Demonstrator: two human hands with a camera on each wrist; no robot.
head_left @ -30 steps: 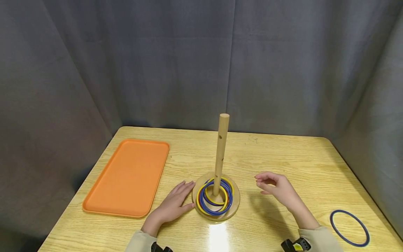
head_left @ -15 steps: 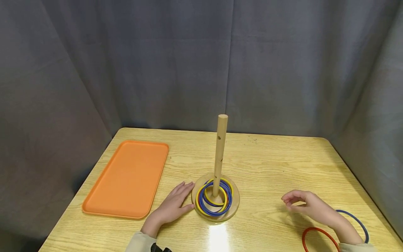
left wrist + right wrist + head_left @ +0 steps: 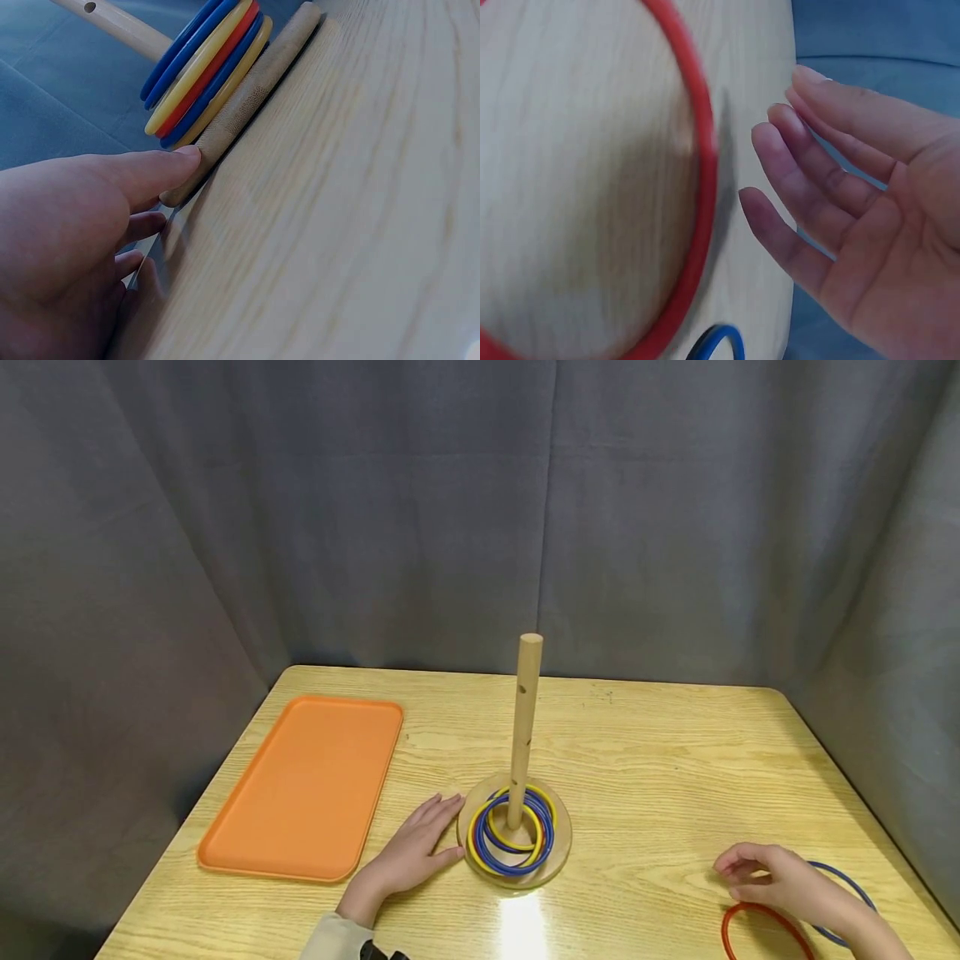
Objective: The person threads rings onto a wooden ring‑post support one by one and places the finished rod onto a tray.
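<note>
A wooden ring-toss stand [image 3: 522, 727] rises from a round base [image 3: 557, 857]. Several blue, yellow and red rings [image 3: 201, 69] lie stacked around its foot. My left hand [image 3: 408, 854] rests beside it, fingers spread, with fingertips and thumb at the base's rim. Off to the right, my right hand [image 3: 787, 881] hovers with loosely bent fingers and nothing between them. Just in front of it lies a red ring [image 3: 705, 150], partly cut off by the frame's lower edge. A blue ring [image 3: 852, 883] is on the table behind the right wrist, partly hidden by it.
An orange tray [image 3: 311, 785] lies on the left part of the wooden table [image 3: 652, 718]. Grey curtains [image 3: 420, 518] hang around the back and both sides.
My right hand has moved right and toward the near edge, over to the loose rings. The red ring has come into view. My left hand has stayed put.
</note>
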